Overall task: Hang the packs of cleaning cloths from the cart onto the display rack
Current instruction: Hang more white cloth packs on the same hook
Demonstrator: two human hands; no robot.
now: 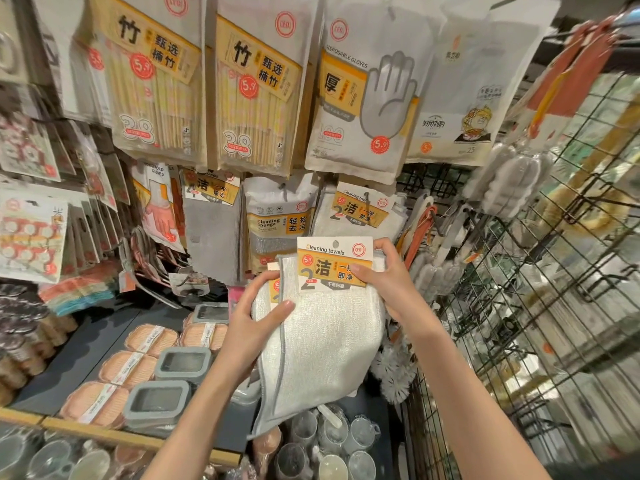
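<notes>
White woven cloth with a grey stitched border fills our grip: our right hand (388, 282) is curled round the top right of the pack of cleaning cloths (322, 327), thumb pressed on its yellow header card (334, 263), while our left hand (256, 320) grips the pack's left edge, thumb lying across the front of the cloth. Both hands are closed on it. We hold the pack up in front of the display rack (429, 178), header uppermost and nearly upright, the soft lower part drooping to a loose corner above the shelf. The card reads "Cleaning towels" and has a round hang hole (335, 243) near its top, not yet on any hook. A second card peeks out behind the left edge, so we may be holding more than one pack; we cannot tell for sure. Just above and behind hangs a matching pack (360, 211), already on the rack, which we judge marks the intended hook. So the task looks partly done: at least one pack is hung, this one is about to go on. The cart is out of view, so we cannot say how many remain. Around it hang a cleaning sponge pack (277, 220) and disposable gloves (363, 95).
</notes>
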